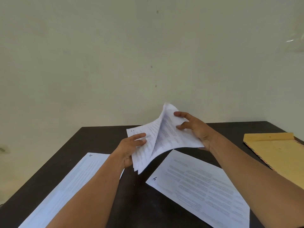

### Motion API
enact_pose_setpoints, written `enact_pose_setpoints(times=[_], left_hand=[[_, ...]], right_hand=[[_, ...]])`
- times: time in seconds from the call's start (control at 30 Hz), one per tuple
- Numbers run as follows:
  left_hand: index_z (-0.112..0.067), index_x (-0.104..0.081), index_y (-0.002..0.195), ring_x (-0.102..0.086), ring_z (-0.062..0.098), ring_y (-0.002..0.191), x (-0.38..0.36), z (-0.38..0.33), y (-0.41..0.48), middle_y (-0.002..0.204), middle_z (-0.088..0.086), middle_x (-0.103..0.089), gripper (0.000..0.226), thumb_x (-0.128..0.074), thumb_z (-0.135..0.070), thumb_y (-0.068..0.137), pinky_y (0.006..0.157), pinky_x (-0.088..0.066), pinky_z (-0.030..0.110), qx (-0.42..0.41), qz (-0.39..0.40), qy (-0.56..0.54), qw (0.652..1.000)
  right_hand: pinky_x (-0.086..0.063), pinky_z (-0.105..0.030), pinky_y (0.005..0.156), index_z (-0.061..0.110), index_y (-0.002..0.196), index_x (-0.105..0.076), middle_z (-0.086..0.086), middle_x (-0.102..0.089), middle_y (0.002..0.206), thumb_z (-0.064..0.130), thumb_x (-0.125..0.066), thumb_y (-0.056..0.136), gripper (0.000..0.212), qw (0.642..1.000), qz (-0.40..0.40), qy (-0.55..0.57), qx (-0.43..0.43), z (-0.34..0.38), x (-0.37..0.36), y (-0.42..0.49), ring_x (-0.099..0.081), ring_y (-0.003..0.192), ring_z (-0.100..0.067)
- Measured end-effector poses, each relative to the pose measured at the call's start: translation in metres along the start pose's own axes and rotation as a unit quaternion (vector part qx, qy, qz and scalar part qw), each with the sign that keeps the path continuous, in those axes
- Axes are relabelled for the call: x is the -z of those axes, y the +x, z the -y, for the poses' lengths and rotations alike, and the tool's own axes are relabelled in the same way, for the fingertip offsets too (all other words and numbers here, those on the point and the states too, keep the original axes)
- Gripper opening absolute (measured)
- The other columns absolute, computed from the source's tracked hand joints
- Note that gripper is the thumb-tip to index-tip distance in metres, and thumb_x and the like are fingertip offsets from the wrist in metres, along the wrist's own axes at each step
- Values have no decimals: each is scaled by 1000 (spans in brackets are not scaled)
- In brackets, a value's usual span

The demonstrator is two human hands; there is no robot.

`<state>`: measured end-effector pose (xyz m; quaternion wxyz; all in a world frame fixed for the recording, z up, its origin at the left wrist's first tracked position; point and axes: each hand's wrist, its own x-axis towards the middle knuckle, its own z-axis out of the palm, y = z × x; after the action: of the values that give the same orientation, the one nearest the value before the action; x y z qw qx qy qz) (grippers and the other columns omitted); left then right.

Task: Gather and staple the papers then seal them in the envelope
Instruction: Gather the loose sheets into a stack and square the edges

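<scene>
Two loose sheets lie flat on the dark table nearest the camera. One, hand-marked 5, is at near left and partly under the left forearm. The other, hand-marked 4, is at near right, angled, and not touching the first. Judged from the numbering, these are laid out singly so they can be collected in order, and they have not yet been added.

Farther in, above the table's middle, both hands hold a stack of printed papers clear of the surface. The left hand pinches the stack's near-left edge, with fingers laid close together on the upper face and the rest of the hand beneath. The right hand grips the far-right side with fingers spread on the top sheet. That sheet is bowed upward and parted from those below, and its far corner is blurred. The two-sided hold appears meant to keep the sheets together while they are squared or opened to take another.

At far right a manila envelope lies flat near the table edge, well apart from the papers, with its flap end toward the wall. It seems to be set aside for the last step.

No stapler is in view. Gathering is judged incomplete, with stapling and sealing not begun.
</scene>
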<state>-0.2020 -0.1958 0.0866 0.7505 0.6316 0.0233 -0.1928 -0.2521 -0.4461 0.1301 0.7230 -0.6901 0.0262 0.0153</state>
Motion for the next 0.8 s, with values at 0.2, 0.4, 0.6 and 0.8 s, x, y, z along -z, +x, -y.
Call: enact_pose_setpoints(times=[0.2,0.4,0.6,0.8], left_hand=[[-4,-72,117,-76,34,85,-2,11,-1,109,17,-74,28,-66,4,91,64,-63,45,-10,8,16,1000],[-13,-74,116,-76,33,87,2,17,-7,112,14,-72,28,-67,-2,92,62,-63,41,-23,11,48,999],[-18,-79,108,-68,40,104,-3,10,-7,122,14,-65,26,-67,-2,92,85,-59,57,-14,20,76,997],[-14,-78,111,-69,36,105,-15,6,-13,122,12,-68,31,-59,5,95,81,-61,52,-22,53,69,996]], right_hand=[[-56,-40,79,26,116,-59,-5,-66,115,31,-59,97,19,980,-120,-157,-17,-26,39,-14,-64,92,-22],[-49,-35,98,35,105,-66,6,-56,129,25,-74,86,22,849,3,-515,-113,-95,82,-41,-57,111,-16],[-47,-29,86,36,97,-67,4,-53,125,39,-85,73,30,830,-35,-550,-89,-112,79,-45,-57,106,-20],[-57,-35,85,34,96,-64,3,-54,126,22,-83,77,29,874,-51,-468,-120,-114,74,-47,-63,93,-18]])
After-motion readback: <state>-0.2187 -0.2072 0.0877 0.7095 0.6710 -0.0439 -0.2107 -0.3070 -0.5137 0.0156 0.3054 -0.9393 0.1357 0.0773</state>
